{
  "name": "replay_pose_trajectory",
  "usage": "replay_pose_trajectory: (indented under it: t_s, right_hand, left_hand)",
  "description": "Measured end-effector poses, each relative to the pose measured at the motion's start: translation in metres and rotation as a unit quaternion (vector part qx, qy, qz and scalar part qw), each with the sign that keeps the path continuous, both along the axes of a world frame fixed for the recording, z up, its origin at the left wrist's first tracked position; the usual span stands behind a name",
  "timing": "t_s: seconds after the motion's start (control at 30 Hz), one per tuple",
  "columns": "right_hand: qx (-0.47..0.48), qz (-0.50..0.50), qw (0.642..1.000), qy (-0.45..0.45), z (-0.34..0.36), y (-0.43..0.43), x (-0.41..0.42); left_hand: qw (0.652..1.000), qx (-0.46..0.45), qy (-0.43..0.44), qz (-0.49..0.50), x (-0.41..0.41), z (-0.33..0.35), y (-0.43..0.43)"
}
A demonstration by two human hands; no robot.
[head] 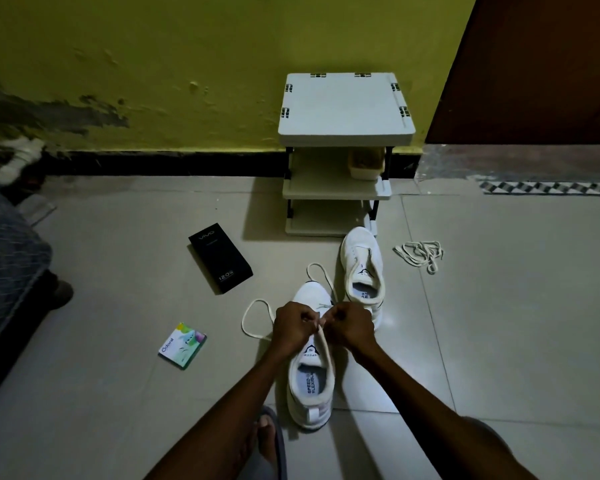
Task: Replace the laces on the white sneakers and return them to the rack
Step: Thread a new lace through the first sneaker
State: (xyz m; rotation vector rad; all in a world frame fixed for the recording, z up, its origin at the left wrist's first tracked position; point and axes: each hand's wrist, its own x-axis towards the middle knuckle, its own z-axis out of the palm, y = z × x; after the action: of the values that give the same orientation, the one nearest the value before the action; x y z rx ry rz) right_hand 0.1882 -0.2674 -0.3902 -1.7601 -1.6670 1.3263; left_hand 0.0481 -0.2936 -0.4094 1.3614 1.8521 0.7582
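Both the left hand (291,327) and right hand (350,324) pinch the cream flat lace (257,304) over the near white mesh sneaker (310,372), apparently to thread its eyelets.

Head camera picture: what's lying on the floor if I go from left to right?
Small green-and-white card packet → black rectangular box → white sneaker being laced → second white sneaker → loose bundle of cream laces.

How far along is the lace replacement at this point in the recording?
Done: little that shows; the far sneaker shows no lace, and a loose lace bundle lies on the floor beside it. In hand: the left hand and right hand pinch a lace over the near sneaker. Left: finish both sneakers and return them to the rack.
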Motion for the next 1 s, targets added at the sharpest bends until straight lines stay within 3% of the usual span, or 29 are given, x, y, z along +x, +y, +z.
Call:
replay_pose_trajectory:
  t_s: [0.2,0.27,0.37,0.47,0.5,0.57,0.6,0.63,0.67,0.7,0.73,0.77,0.8,0.83,0.87,1.0]
  right_hand:
    - [0.081,-0.037,0.992,-0.086,-0.005,0.000,-0.008]
    - [0.072,-0.032,0.994,-0.075,0.011,0.007,-0.005]
    - [0.032,-0.060,0.988,0.138,0.090,0.015,-0.010]
    - [0.020,-0.012,0.943,0.333,0.203,0.023,-0.015]
    - [0.006,0.000,0.909,0.416,0.231,0.025,-0.014]
    - [-0.075,-0.008,0.810,0.581,0.268,0.027,-0.009]
    - [-0.109,-0.018,0.778,0.618,0.269,0.028,-0.007]
    - [-0.129,-0.022,0.782,0.609,0.263,0.027,-0.006]
    - [-0.137,-0.022,0.821,0.553,0.247,0.027,-0.006]
    - [-0.122,-0.020,0.888,0.444,0.224,0.027,-0.005]
    - [-0.078,-0.004,0.957,0.279,0.194,0.026,-0.003]
    - [-0.014,0.029,0.995,0.089,0.161,0.025,-0.001]
    - [0.032,0.075,0.994,-0.075,0.129,0.023,0.003]
    - [0.044,0.116,0.976,-0.177,0.102,0.018,0.007]
    - [0.033,0.143,0.965,-0.216,0.079,0.013,0.012]
    - [0.010,0.147,0.978,-0.151,0.027,-0.002,0.021]
  left_hand:
    - [0.998,-0.046,0.004,-0.046,-0.008,-0.003,0.000]
    - [0.997,-0.049,0.019,-0.064,-0.010,-0.005,0.000]
    - [0.993,-0.083,0.020,-0.075,-0.011,-0.007,0.004]
    - [0.993,-0.083,0.028,-0.079,-0.012,-0.006,0.008]
    - [0.993,-0.078,0.043,-0.084,-0.012,-0.003,0.008]
    - [0.991,-0.078,0.055,-0.092,-0.009,0.002,0.009]
    - [0.990,-0.088,0.055,-0.093,-0.008,0.002,0.008]
    - [0.989,-0.097,0.057,-0.092,-0.007,0.005,0.008]
    - [0.989,-0.103,0.060,-0.090,-0.007,0.006,0.006]
    - [0.989,-0.097,0.063,-0.092,-0.006,0.007,0.006]
    - [0.989,-0.088,0.067,-0.095,-0.006,0.006,0.005]
    - [0.989,-0.079,0.076,-0.094,-0.008,0.005,0.006]
    - [0.990,-0.078,0.081,-0.084,-0.009,0.003,0.006]
    - [0.991,-0.085,0.076,-0.072,-0.010,0.003,0.005]
    - [0.992,-0.084,0.069,-0.063,-0.010,0.003,0.005]
    - [0.995,-0.072,0.044,-0.054,-0.010,0.004,0.005]
